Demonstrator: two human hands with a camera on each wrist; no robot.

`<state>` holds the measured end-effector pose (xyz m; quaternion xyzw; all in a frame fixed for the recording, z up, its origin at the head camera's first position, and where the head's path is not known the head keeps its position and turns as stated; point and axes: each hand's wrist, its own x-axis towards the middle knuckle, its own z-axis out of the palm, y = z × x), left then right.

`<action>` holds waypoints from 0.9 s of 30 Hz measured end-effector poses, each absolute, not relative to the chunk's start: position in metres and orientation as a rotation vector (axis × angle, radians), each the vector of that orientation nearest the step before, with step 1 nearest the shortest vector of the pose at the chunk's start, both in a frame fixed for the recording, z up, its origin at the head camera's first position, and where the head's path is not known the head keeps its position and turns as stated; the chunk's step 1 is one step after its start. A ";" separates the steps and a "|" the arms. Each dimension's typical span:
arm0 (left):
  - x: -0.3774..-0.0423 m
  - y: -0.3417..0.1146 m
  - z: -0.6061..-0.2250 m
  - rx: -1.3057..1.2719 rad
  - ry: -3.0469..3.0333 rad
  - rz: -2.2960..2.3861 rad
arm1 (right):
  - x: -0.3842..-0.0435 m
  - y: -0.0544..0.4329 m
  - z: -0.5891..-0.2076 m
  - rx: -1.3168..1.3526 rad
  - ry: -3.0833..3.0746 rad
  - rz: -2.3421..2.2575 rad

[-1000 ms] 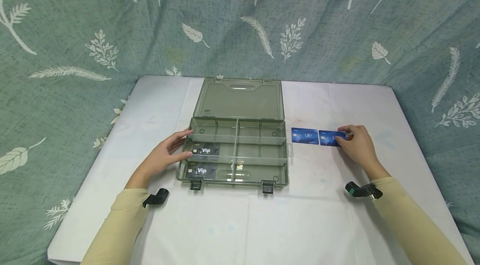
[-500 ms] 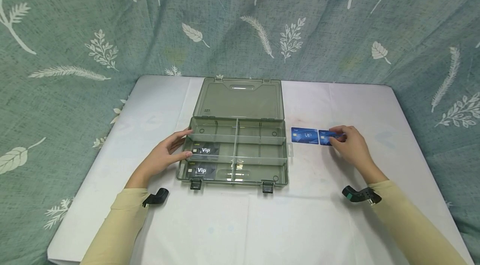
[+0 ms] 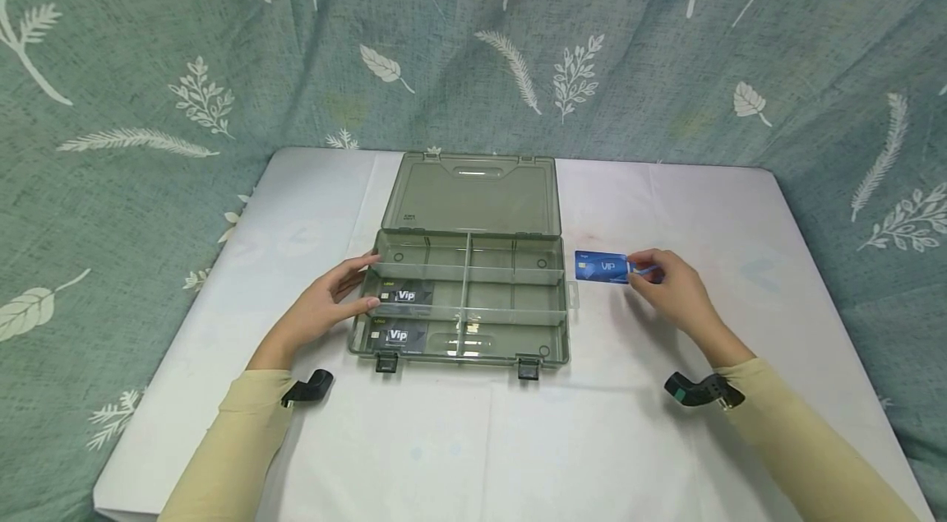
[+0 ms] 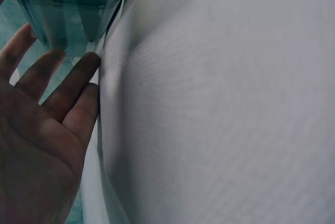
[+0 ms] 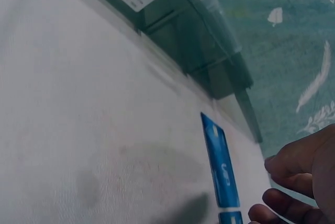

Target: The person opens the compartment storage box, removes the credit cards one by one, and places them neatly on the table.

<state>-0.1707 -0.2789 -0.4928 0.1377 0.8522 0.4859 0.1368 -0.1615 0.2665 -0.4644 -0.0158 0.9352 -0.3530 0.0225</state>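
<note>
In the head view, a translucent grey-green compartment box (image 3: 514, 296) stands with its lid (image 3: 473, 193) laid back. Dark VIP cards lie in two left compartments: one card (image 3: 405, 295) in the middle row, another card (image 3: 398, 336) in the front row. My left hand (image 3: 314, 312) rests its thumb and fingertips at the box's left side. A blue VIP card (image 3: 601, 267) lies right of the box. My right hand (image 3: 669, 284) hovers over a second blue card (image 5: 230, 217), mostly covered in the head view; its loosely bent fingers hold nothing that I can see.
A white cloth covers the table (image 3: 473, 440). Leaf-patterned green fabric (image 3: 459, 53) hangs behind and at both sides. Two black latches (image 3: 528, 369) stick out at the box's front edge. A clear tab (image 3: 573, 295) projects from its right side.
My right hand has moved left along the blue cards, from the far end of the second card to the first card's right edge. My left hand and the box stay put.
</note>
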 end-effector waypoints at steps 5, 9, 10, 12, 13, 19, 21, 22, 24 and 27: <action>-0.171 -0.279 -0.493 0.402 2.466 1.406 | -0.161 0.257 -0.463 -0.109 2.889 -1.110; -0.171 -0.278 -0.493 0.401 2.466 1.405 | -0.160 0.249 -0.461 -0.163 2.868 -1.142; -0.170 -0.278 -0.493 0.400 2.466 1.406 | -0.160 0.247 -0.461 -0.172 2.863 -1.147; -0.171 -0.278 -0.494 0.401 2.466 1.405 | -0.159 0.244 -0.460 -0.192 2.852 -1.159; -0.171 -0.278 -0.494 0.401 2.465 1.405 | -0.159 0.242 -0.459 -0.201 2.845 -1.165; -0.171 -0.278 -0.494 0.413 2.466 1.402 | -0.158 0.229 -0.457 -0.252 2.806 -1.210; -0.171 -0.279 -0.494 0.417 2.468 1.399 | -0.157 0.225 -0.455 -0.266 2.794 -1.216; -0.171 -0.279 -0.494 0.416 2.469 1.398 | -0.157 0.223 -0.455 -0.277 2.789 -1.224; -0.171 -0.279 -0.494 0.417 2.470 1.399 | -0.156 0.217 -0.453 -0.292 2.780 -1.236; -0.171 -0.280 -0.493 0.415 2.470 1.399 | -0.156 0.209 -0.453 -0.325 2.769 -1.260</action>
